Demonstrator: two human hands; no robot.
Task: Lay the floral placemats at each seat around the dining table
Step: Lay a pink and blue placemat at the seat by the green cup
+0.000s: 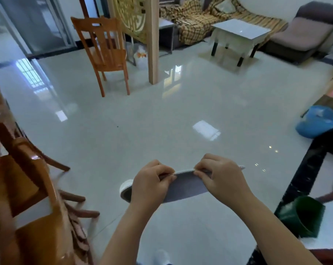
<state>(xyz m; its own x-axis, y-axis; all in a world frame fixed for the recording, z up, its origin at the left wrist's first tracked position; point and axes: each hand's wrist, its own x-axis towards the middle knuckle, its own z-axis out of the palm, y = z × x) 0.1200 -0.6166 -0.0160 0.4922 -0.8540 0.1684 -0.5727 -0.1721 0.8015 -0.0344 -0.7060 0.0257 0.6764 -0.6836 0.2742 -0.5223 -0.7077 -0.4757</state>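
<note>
I hold a round placemat [184, 185] over the glossy floor, low in the middle of the view. Its grey underside faces me and a white woven rim runs along the top edge; the floral side is hidden. My left hand [149, 181] pinches the rim left of centre. My right hand [222, 174] pinches the same rim just to the right, the thumbs almost touching. The mat hangs and curls between them. The dining table [299, 180], dark-edged with a white top, shows only at the right border.
Wooden chairs [24, 186] crowd the left edge, and another chair [104, 52] stands farther back by a wooden screen post [153, 54]. A green cup [305, 215] sits on the table's edge. A blue bin [318, 123] is at right. A small white table [240, 33] and sofa are beyond.
</note>
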